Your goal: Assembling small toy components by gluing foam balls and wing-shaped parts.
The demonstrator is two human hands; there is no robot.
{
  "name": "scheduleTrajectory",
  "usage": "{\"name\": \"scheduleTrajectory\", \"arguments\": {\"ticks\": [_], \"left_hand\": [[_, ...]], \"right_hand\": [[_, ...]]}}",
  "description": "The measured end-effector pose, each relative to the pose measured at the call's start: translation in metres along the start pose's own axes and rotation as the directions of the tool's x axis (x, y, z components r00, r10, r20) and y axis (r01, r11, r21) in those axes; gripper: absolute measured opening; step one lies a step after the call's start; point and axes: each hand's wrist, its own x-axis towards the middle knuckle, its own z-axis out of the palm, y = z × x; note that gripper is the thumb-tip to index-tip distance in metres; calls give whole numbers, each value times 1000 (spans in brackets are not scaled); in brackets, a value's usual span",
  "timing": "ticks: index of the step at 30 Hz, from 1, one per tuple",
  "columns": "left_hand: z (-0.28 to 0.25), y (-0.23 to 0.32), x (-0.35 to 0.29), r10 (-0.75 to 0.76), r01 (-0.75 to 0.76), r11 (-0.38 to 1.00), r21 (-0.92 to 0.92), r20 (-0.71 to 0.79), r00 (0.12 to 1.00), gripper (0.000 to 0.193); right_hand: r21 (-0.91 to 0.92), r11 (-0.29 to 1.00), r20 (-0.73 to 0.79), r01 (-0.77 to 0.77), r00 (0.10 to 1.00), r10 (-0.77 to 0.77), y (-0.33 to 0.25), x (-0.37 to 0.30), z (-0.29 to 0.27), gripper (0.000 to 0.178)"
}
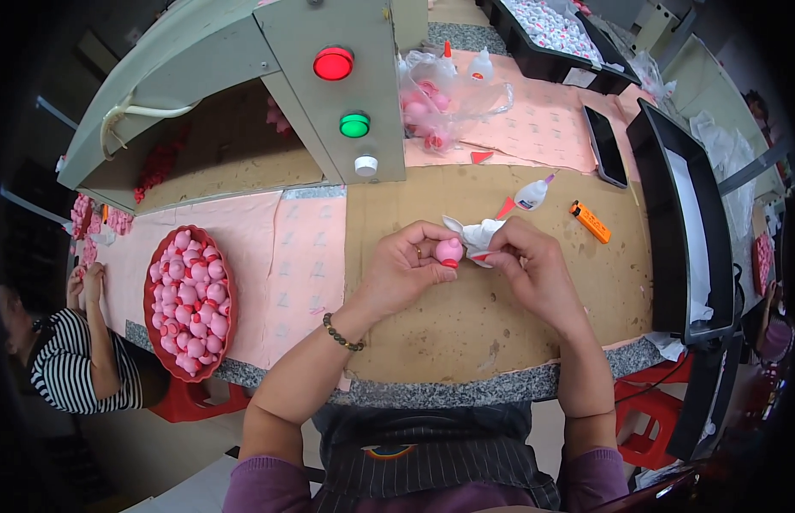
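Between the thumb and fingers of my left hand (pixel 406 265) is a small round pink figurine (pixel 449 250) with a red band at its lower end. Close beside it, my right hand (pixel 534 265) pinches a crumpled white cloth (pixel 481 232); its fingertips partly hide the cloth's lower end. The cloth lies against or very near the figurine; whether they touch, I cannot tell. Just beyond my right hand, a small glue bottle (pixel 531 195) with a purple tip lies on the brown board (pixel 431 342), beside a red pointed piece (pixel 506 207).
A red basket (pixel 233 321) of pink figurines stands at left. Behind is a grey machine (pixel 329 111) with red and green buttons. An orange lighter (pixel 591 221), a phone (pixel 604 147) and a black tray (pixel 714 256) sit at right. Another person (pixel 81 368) works far left.
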Motion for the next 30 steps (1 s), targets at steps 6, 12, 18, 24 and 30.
{"name": "scheduleTrajectory", "arguments": {"ticks": [6, 12, 18, 24, 30], "left_hand": [[5, -1, -1, -53, 52, 998, 20, 33, 998, 38], [10, -4, -2, -31, 30, 996, 80, 14, 999, 34], [6, 1, -3, -159, 158, 982, 105, -1, 987, 34], [8, -1, -2, -100, 99, 992, 76, 3, 995, 32], [2, 2, -3, -128, 127, 989, 75, 16, 992, 34]], "right_hand": [[593, 773, 76, -224, 972, 223, 1, -1, 21, 8], [539, 823, 10, -180, 978, 208, 6, -7, 43, 9], [456, 880, -155, -134, 962, 226, 17, 3, 24, 11], [174, 976, -166, 133, 981, -104, 9, -2, 36, 8], [176, 982, -254, 73, 967, -26, 10, 0, 30, 8]]}}
